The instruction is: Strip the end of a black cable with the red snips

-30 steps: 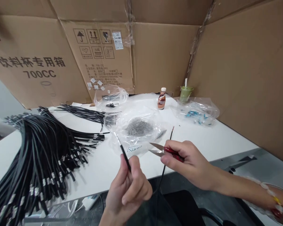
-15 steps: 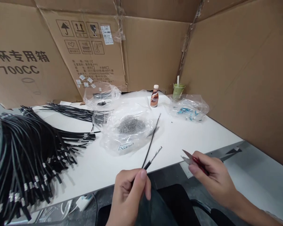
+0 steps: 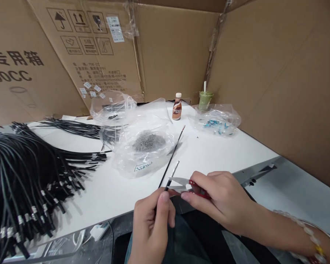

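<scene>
My left hand pinches a thin black cable near the front edge of the white table. Both cable ends rise from my fingers, the shorter one showing a bare silvery tip. My right hand holds red-handled snips. Their open blades sit around the shorter cable end, just above my left fingers.
A big heap of black cables with metal crimps fills the left of the table. Clear bags hold small metal parts and blue parts. A small brown bottle and a green cup stand at the back, before cardboard walls.
My right hand has moved left from the table's edge and brought the snips' blades to the cable end. My left hand has folded the cable so both ends point up.
</scene>
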A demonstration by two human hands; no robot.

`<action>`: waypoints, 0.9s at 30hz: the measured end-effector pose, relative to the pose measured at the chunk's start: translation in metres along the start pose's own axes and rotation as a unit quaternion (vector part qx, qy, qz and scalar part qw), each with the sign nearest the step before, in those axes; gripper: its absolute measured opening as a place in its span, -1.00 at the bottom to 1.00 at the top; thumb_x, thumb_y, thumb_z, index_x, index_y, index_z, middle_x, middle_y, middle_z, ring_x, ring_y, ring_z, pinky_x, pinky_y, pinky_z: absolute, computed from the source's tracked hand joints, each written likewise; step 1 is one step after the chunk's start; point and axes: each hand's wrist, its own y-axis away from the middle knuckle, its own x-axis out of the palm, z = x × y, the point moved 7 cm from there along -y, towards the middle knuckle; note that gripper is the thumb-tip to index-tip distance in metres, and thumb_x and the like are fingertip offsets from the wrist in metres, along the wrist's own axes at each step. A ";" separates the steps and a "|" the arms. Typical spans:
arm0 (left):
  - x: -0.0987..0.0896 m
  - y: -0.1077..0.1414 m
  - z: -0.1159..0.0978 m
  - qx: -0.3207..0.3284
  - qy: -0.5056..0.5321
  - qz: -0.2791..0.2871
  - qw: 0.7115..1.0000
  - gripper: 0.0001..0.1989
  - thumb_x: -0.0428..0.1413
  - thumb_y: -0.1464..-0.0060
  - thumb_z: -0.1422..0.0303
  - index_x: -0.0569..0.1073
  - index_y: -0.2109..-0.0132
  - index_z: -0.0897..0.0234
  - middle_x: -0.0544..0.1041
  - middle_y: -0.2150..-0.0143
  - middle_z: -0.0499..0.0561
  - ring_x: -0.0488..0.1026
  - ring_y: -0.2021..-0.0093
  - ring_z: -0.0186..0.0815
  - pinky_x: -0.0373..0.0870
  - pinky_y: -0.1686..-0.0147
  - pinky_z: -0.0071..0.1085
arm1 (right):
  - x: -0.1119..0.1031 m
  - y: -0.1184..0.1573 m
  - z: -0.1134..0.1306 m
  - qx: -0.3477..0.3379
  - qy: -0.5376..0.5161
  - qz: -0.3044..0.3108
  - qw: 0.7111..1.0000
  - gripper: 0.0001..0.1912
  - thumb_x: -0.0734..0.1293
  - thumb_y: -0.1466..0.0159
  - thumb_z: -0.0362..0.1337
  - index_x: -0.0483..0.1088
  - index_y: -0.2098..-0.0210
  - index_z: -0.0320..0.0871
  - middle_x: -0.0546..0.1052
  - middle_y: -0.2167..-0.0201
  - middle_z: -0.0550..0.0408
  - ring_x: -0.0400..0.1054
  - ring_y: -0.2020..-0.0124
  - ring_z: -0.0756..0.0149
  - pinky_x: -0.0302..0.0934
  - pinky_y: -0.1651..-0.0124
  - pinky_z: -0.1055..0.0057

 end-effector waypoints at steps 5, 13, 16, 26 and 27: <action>0.000 -0.002 0.009 -0.026 0.051 0.048 0.997 -0.51 -0.09 -0.26 0.08 0.26 0.56 0.26 0.20 0.64 -0.13 0.17 0.58 -0.44 0.11 0.49 -0.49 | -0.005 -0.003 0.008 -0.029 0.052 -0.053 0.997 -0.53 0.05 -0.43 -0.05 0.24 0.50 -0.16 0.30 0.73 0.26 0.11 0.71 0.45 -0.09 0.55 0.43; 0.005 0.002 0.028 -0.103 0.247 0.128 0.955 -0.59 -0.03 -0.25 0.13 0.43 0.47 0.26 0.18 0.63 -0.13 0.08 0.57 -0.44 0.02 0.49 -0.45 | -0.010 -0.007 0.020 -0.071 0.088 -0.092 0.989 -0.50 0.03 -0.44 -0.10 0.27 0.54 -0.17 0.29 0.74 0.23 0.11 0.71 0.43 -0.07 0.54 0.42; 0.002 0.003 0.031 -0.112 0.257 0.133 0.951 -0.57 -0.04 -0.25 0.11 0.40 0.49 0.26 0.15 0.64 -0.13 0.07 0.56 -0.42 0.02 0.46 -0.43 | -0.010 -0.008 0.024 -0.077 0.106 -0.102 0.986 -0.50 0.03 -0.45 -0.12 0.28 0.55 -0.17 0.29 0.75 0.22 0.11 0.71 0.42 -0.08 0.54 0.41; 0.000 0.001 0.034 -0.116 0.326 0.190 0.919 -0.55 -0.04 -0.22 0.05 0.36 0.52 0.23 0.04 0.66 -0.13 -0.02 0.58 -0.39 -0.09 0.51 -0.38 | -0.005 -0.023 0.034 -0.103 0.103 -0.101 0.984 -0.52 0.05 -0.45 -0.12 0.26 0.55 -0.16 0.30 0.75 0.23 0.09 0.72 0.43 -0.09 0.53 0.42; -0.001 0.001 0.034 -0.113 0.332 0.197 0.915 -0.55 -0.03 -0.21 0.05 0.35 0.53 0.23 0.03 0.66 -0.13 -0.04 0.59 -0.40 -0.11 0.52 -0.38 | -0.004 -0.025 0.035 -0.105 0.104 -0.100 0.984 -0.51 0.04 -0.45 -0.12 0.26 0.55 -0.16 0.30 0.75 0.23 0.09 0.72 0.43 -0.09 0.53 0.42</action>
